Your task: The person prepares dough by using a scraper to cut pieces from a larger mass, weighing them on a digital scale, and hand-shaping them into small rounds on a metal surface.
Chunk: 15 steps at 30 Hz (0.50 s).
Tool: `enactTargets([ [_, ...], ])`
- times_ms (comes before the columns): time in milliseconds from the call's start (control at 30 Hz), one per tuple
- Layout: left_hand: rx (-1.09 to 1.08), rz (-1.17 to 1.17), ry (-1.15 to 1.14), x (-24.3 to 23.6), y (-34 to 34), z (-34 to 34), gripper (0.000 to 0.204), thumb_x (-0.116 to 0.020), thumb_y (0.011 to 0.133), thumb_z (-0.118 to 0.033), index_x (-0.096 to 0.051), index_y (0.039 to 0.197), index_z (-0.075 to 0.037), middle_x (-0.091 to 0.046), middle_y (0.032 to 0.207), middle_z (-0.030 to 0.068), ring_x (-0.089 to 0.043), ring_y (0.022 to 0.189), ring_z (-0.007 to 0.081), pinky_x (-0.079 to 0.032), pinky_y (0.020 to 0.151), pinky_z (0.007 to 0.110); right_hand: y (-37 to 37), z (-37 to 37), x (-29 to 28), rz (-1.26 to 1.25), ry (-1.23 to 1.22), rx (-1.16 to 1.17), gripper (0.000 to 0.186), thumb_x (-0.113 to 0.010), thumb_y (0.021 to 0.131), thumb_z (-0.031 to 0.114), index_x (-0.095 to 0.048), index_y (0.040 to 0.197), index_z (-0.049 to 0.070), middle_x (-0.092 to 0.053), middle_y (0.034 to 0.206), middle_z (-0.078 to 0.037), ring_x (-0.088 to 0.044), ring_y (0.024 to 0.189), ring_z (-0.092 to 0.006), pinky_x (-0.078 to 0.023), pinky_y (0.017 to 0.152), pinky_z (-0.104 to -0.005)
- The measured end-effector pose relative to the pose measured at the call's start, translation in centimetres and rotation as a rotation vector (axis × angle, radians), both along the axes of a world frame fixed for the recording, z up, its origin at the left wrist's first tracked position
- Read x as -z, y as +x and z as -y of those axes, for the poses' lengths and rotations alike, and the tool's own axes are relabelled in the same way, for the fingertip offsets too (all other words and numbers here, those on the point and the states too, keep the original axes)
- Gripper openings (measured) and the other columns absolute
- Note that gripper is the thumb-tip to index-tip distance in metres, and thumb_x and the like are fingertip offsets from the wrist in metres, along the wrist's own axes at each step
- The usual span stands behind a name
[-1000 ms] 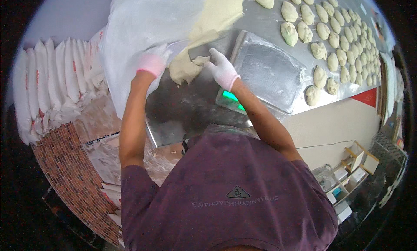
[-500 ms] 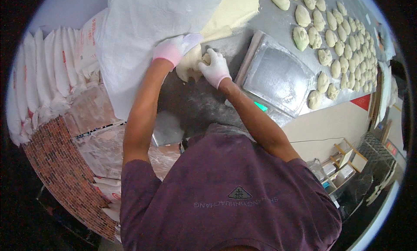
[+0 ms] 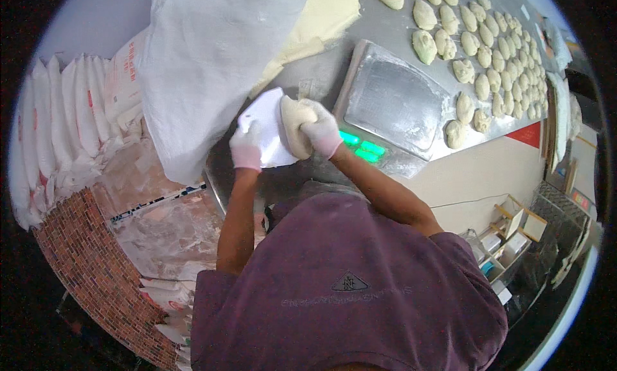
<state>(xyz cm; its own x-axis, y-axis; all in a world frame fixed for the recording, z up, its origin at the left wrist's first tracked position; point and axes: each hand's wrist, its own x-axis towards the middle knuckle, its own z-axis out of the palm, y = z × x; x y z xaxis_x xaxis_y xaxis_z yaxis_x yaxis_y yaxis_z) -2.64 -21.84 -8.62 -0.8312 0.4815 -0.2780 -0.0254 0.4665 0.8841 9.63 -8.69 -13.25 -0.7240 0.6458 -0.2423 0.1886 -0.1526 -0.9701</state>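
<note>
My left hand [image 3: 246,149], in a white and pink glove, grips a flat white dough scraper [image 3: 269,130] by its left side. A pale lump of dough [image 3: 295,128] rests against the scraper's right edge. Around that lump's right side, the fingers of my gloved right hand [image 3: 322,129] are closed. Both hands are above the metal table's near edge. Just right of them sits a floury flat-topped scale [image 3: 400,101] with a lit green display [image 3: 361,146]. Beyond the hands lies a large mass of dough [image 3: 328,24], partly under a white cloth [image 3: 215,56].
Several rows of shaped dough pieces [image 3: 472,69] cover the metal table [image 3: 366,34] at the far right. White sacks [image 3: 80,107] stand stacked on the left, above a brick-patterned floor [image 3: 96,268]. A small shelf [image 3: 511,239] is at the lower right.
The right hand has lifted the dough lump off the table toward me. My left hand has drawn back from the cloth, bringing the scraper into full view. The scale's display now shows more fully.
</note>
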Motion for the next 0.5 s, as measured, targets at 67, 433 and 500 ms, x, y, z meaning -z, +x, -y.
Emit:
enactTargets([
  [67,-0.17,0.07,0.334,-1.1,-0.2,0.5,0.033,-0.055,0.087,-0.019,-0.056,0.106,0.008,-0.061,0.1,0.014,-0.058,0.087,0.0198,-0.046,0.078,0.031,0.5,-1.9,-2.8,-0.29,-0.434,0.087,0.05,-0.055,0.067,0.0,-0.05,0.116,-0.002,-0.056,0.113,-0.011,-0.052,0.106,-0.0219,-0.04,0.093,-0.0331],
  [433,-0.509,0.211,0.529,-3.7,-4.1,1.4,0.04,-0.051,0.09,-0.023,-0.05,0.116,0.007,-0.057,0.11,0.014,-0.057,0.097,0.0218,-0.046,0.083,0.032,9.0,-13.0,-16.4,-0.145,0.748,0.362,0.053,-0.055,0.071,0.004,-0.044,0.123,-0.001,-0.053,0.115,-0.015,-0.052,0.105,-0.0271,-0.04,0.093,-0.0358],
  [500,-0.472,0.21,0.531,-4.4,-2.2,0.5,0.039,-0.052,0.09,-0.023,-0.05,0.116,0.007,-0.057,0.109,0.0135,-0.057,0.097,0.0214,-0.046,0.083,0.032,9.8,-13.6,-13.1,0.172,1.187,0.198,0.056,-0.061,0.069,0.006,-0.045,0.123,0.002,-0.051,0.116,-0.018,-0.05,0.108,-0.0329,-0.038,0.096,-0.0388],
])
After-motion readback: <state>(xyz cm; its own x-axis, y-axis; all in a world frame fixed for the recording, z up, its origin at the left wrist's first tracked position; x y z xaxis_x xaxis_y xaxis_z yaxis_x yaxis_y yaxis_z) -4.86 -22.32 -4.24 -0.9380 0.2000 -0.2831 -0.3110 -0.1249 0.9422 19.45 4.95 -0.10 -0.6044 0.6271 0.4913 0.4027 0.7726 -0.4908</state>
